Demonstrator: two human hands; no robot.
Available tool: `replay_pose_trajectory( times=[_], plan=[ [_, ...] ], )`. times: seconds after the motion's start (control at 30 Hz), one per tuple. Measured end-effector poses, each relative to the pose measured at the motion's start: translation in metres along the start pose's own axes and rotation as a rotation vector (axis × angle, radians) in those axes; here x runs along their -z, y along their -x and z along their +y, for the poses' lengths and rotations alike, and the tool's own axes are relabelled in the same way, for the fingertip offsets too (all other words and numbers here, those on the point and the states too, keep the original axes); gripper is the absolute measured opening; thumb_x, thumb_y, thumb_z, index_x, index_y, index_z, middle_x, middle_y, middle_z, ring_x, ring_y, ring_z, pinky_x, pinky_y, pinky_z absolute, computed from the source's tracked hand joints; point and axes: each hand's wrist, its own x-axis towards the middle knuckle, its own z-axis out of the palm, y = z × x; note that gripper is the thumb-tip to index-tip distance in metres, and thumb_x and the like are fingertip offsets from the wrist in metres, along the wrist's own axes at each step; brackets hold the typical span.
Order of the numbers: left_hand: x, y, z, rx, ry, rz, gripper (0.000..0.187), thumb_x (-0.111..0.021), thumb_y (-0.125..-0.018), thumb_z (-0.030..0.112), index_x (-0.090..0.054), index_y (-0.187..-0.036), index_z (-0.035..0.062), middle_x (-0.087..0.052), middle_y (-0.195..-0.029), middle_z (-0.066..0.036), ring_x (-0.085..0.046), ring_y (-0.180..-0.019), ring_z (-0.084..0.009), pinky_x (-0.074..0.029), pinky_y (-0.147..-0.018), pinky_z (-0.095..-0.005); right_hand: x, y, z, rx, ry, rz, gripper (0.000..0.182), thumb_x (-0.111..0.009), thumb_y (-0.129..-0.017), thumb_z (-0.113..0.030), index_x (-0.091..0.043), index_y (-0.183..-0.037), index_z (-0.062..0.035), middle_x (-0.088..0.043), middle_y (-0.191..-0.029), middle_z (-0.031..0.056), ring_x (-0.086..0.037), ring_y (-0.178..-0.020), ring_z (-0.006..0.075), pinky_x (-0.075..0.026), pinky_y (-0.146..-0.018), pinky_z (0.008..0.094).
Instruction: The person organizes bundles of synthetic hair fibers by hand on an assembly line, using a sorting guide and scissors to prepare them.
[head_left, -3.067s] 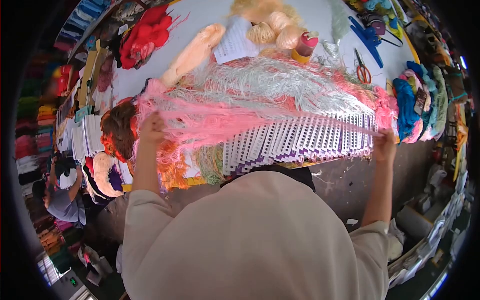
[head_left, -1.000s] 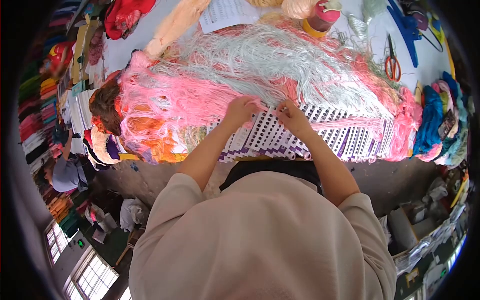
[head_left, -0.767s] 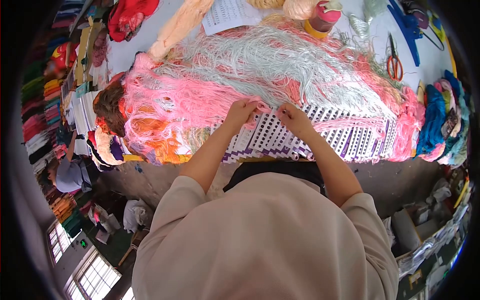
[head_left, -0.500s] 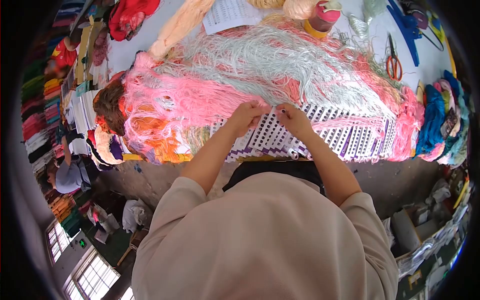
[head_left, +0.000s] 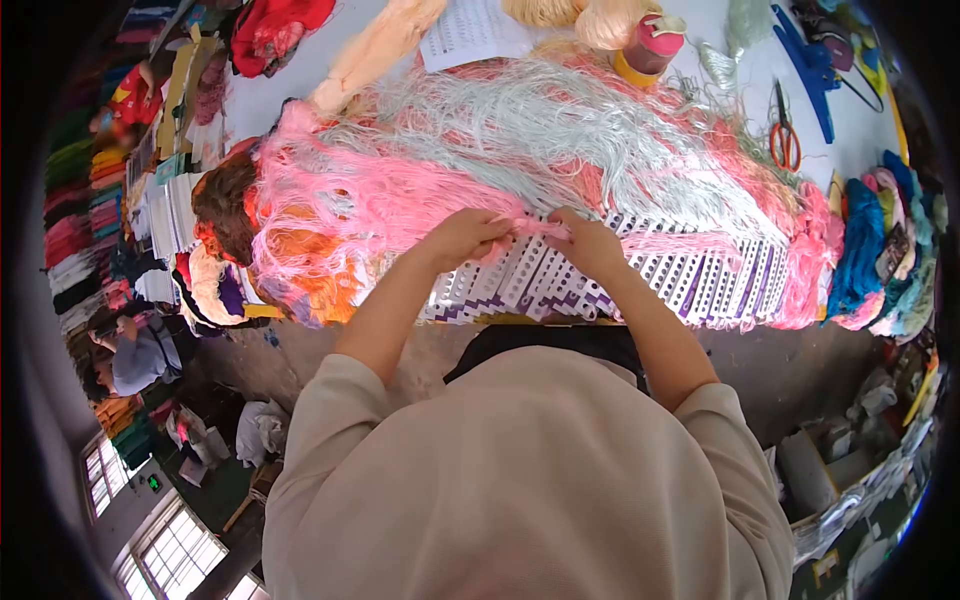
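Observation:
Pink thread (head_left: pixel 390 195) lies in a loose, tangled heap across the left of the table. My left hand (head_left: pixel 468 238) is closed on the heap's right end, gripping a strand bundle. A short length of pink thread stretches from there to my right hand (head_left: pixel 585 243), whose fingers pinch its other end. Beneath both hands lies a row of white cards with punched holes (head_left: pixel 520 275), overlapping, with purple stepped edges. More pink strands (head_left: pixel 690 243) run across the cards to the right. Pale grey-green thread (head_left: pixel 560 120) spreads behind my hands.
Orange-handled scissors (head_left: pixel 784 145) and a blue plastic tool (head_left: pixel 808 75) lie at the back right. A red-lidded jar (head_left: pixel 648 50) stands by a printed sheet (head_left: pixel 475 32). Blue skeins (head_left: pixel 862 245) hang at the right edge. Another person (head_left: pixel 140 355) is at far left.
My left hand has moved left, away from my right hand. Pink thread now shows drawn out between the two hands.

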Motion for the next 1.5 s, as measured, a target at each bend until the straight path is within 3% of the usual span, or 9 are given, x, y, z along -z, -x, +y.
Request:
replay_pose_trajectory(
  times=[0.4,0.47,0.53,0.87,0.97,1.03,1.1,1.23,1.5],
  plan=[
    [-0.006,-0.005,-0.010,-0.170,-0.533,0.378,0.021,-0.061,-0.095,0.021,-0.066,-0.087,0.0023,-0.063,-0.065,-0.004,-0.040,-0.040,-0.0068,-0.028,-0.038,-0.0237,-0.017,-0.005,0.011,0.016,0.115,0.134,0.033,-0.065,-0.089,-0.038,-0.054,-0.109,-0.0147,-0.070,-0.082,0.0129,-0.068,-0.081,0.0350,-0.051,-0.070,0.0467],
    [0.017,-0.001,-0.011,0.000,0.287,-0.052,0.014,-0.059,-0.095,0.019,-0.062,-0.093,0.0046,-0.060,-0.066,-0.002,-0.036,-0.039,-0.0060,-0.026,-0.037,-0.0232,-0.019,-0.007,0.013,0.038,0.110,0.158,0.031,-0.066,-0.089,-0.035,-0.054,-0.108,-0.0142,-0.069,-0.080,0.0134,-0.068,-0.079,0.0355,-0.050,-0.069,0.0470],
    [0.023,0.027,0.002,-0.033,0.273,-0.075,0.020,-0.056,-0.098,0.025,-0.060,-0.092,0.0060,-0.056,-0.067,0.001,-0.034,-0.041,-0.0039,-0.023,-0.039,-0.0201,-0.019,-0.009,0.013,0.050,0.104,0.197,0.031,-0.066,-0.089,-0.034,-0.053,-0.108,-0.0141,-0.069,-0.082,0.0144,-0.068,-0.081,0.0357,-0.050,-0.069,0.0472],
    [0.174,0.169,0.043,-0.545,0.732,0.290,0.012,-0.061,-0.095,0.017,-0.060,-0.103,0.0076,-0.052,-0.074,0.004,-0.032,-0.047,-0.0023,-0.024,-0.040,-0.0173,-0.023,-0.013,0.007,-0.069,0.130,0.166,0.028,-0.061,-0.092,-0.035,-0.052,-0.109,-0.0152,-0.070,-0.085,0.0154,-0.068,-0.084,0.0364,-0.051,-0.072,0.0491],
    [0.170,0.185,0.059,-0.583,0.209,1.002,0.016,-0.058,-0.096,0.020,-0.063,-0.101,0.0062,-0.070,-0.087,-0.007,-0.039,-0.047,-0.0018,-0.028,-0.041,-0.0163,-0.027,-0.014,0.012,-0.055,0.155,0.166,0.027,-0.061,-0.091,-0.033,-0.052,-0.110,-0.0157,-0.070,-0.086,0.0153,-0.068,-0.085,0.0363,-0.051,-0.072,0.0491],
    [0.163,0.190,0.058,-0.422,-0.126,1.012,0.029,-0.056,-0.098,0.032,-0.065,-0.102,0.0049,-0.072,-0.091,-0.012,-0.042,-0.048,-0.0023,-0.030,-0.040,-0.0173,-0.025,-0.009,0.012,-0.005,0.095,0.190,0.032,-0.065,-0.088,-0.029,-0.053,-0.114,-0.0136,-0.070,-0.088,0.0160,-0.068,-0.086,0.0362,-0.051,-0.073,0.0483],
    [0.140,0.179,0.042,-0.533,0.113,0.596,0.044,-0.051,-0.099,0.038,-0.061,-0.113,-0.0031,-0.071,-0.097,-0.014,-0.045,-0.050,-0.0039,-0.033,-0.042,-0.0185,-0.019,-0.001,-0.003,-0.003,-0.048,0.194,0.034,-0.069,-0.084,-0.022,-0.056,-0.113,-0.0090,-0.068,-0.087,0.0156,-0.067,-0.083,0.0337,-0.051,-0.072,0.0440],
    [0.016,0.140,0.058,-0.743,0.715,-0.068,0.053,-0.037,-0.104,0.040,-0.051,-0.126,-0.0058,-0.052,-0.135,-0.021,-0.051,-0.123,-0.0273,-0.041,-0.104,-0.0393,0.008,0.023,-0.076,0.270,-0.581,0.453,0.017,-0.071,-0.085,-0.010,-0.066,-0.101,-0.0045,-0.063,-0.088,0.0060,-0.056,-0.067,0.0134,-0.047,-0.062,0.0263],
    [-0.076,0.076,0.065,-0.810,0.688,-0.359,0.046,-0.032,-0.106,0.034,-0.054,-0.126,-0.0017,-0.046,-0.142,-0.013,-0.047,-0.128,-0.0229,-0.033,-0.112,-0.0420,0.043,0.066,-0.145,0.435,-0.611,0.555,0.013,-0.068,-0.087,-0.005,-0.065,-0.100,-0.0048,-0.054,-0.087,0.0002,-0.048,-0.069,0.0072,-0.039,-0.061,0.0228]
  ],
)
